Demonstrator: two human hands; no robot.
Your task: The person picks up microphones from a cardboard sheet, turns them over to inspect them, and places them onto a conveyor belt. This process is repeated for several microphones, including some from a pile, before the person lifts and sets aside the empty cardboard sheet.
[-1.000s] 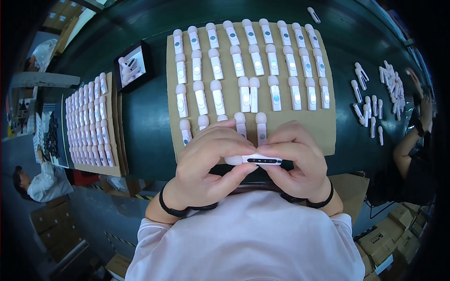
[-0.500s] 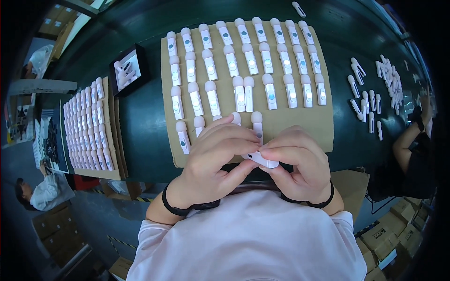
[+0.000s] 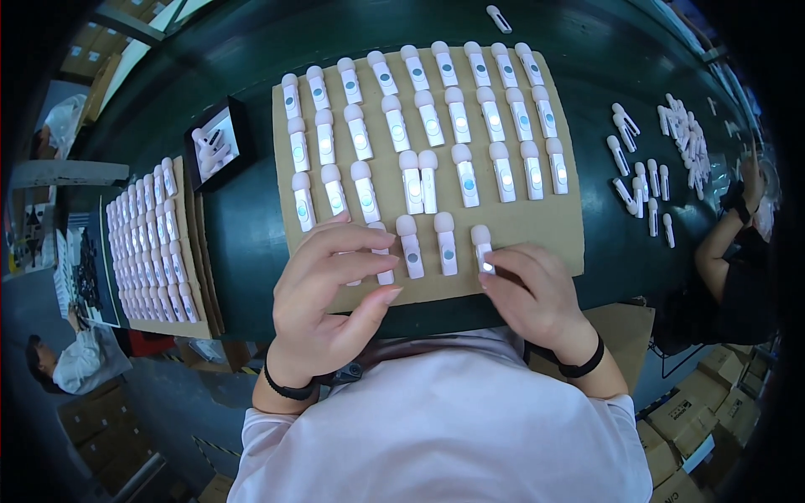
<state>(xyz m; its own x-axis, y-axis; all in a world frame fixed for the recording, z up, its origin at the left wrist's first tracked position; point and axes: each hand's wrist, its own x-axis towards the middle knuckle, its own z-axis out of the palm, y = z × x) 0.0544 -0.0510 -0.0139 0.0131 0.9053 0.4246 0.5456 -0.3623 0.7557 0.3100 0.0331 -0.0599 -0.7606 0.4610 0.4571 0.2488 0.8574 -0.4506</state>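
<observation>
The small white device [image 3: 483,249] with a rounded cap lies at the right end of the near row on the cardboard sheet [image 3: 537,230], its light glowing. The right hand [image 3: 537,293] rests its fingers on the lower end, seemingly setting it in line; whether they pinch it I cannot tell. The left hand [image 3: 335,289], fingers spread and released, lies over the row's left end. Next would likely come letting go cleanly without nudging its neighbours [image 3: 428,243]. The sheet sits on a dark green worktop [image 3: 243,243].
</observation>
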